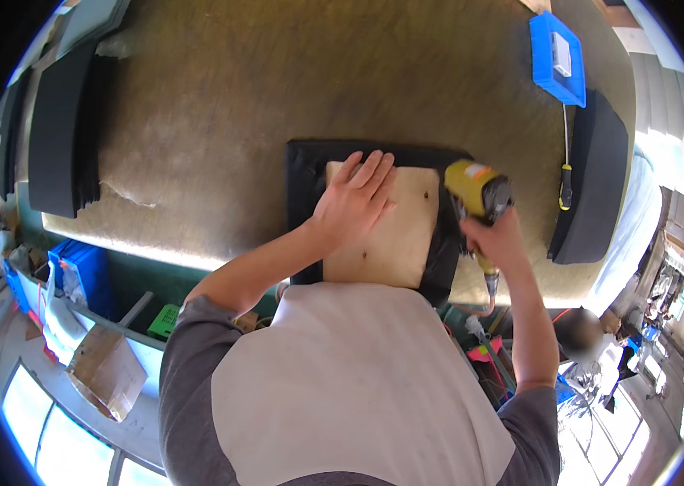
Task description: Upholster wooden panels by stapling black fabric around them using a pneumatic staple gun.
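Observation:
A pale wooden board [386, 243] lies on a larger piece of black covering material [305, 174] at the table's near edge. My left hand [356, 202] presses flat on the board's upper left part, fingers stretched out, and covers some of it. My right hand [496, 240] is wrapped round the handle of a yellow and black air staple gun [471, 182]. The gun is over the right edge of the black material; whether its nose touches cannot be told. A hose fitting [491, 282] hangs from the handle's lower end.
Stacked black sheets [59, 134] lie at the table's left, and more black sheets [593, 186] at its right. A screwdriver [566, 182] rests by the right stack, below a blue tray [548, 61] holding a small white box. A cardboard box [107, 373] stands below left.

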### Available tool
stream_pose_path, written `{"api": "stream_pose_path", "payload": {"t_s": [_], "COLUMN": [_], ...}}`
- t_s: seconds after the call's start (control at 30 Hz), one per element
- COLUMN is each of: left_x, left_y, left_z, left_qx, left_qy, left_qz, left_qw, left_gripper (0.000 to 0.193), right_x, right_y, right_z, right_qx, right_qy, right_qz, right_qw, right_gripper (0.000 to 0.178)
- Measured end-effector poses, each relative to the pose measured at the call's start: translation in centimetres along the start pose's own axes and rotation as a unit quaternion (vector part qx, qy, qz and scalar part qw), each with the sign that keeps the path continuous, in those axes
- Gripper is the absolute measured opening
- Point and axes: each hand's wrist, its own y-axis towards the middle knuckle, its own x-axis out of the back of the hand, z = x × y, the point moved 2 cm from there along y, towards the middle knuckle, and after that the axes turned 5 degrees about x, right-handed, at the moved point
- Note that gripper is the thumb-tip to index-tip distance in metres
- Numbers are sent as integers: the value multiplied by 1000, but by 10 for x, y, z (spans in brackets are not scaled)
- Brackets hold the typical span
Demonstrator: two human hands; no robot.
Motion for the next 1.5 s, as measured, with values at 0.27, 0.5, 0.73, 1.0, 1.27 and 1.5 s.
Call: {"api": "stream_pose_path", "payload": {"t_s": [0.27,0.5,0.73,1.0,1.27,1.5], "left_x": [-14,-13,-16,-18,0,37], "left_y": [-7,-11,-14,-18,-23,-85], "left_z": [4,2,0,-2,-1,-62], "left_qx": [-25,-25,-41,-60,-22,149], "left_qy": [10,13,67,95,22,-17], "left_qz": [-28,-62,-62,-48,-40,-14], "left_qw": [999,998,995,992,999,989], "left_gripper": [41,35,32,44,30,47], "right_x": [-5,-19,-31,-52,-3,25], "right_y": [25,31,41,54,45,45], "right_z": [-8,24,55,99,79,12], "right_qx": [39,52,79,110,128,349], "right_qy": [62,28,16,-84,-154,-440], "right_qz": [11,72,116,190,49,-253], "right_qw": [997,996,990,972,979,788], "right_gripper": [14,15,15,13,22,51]}}
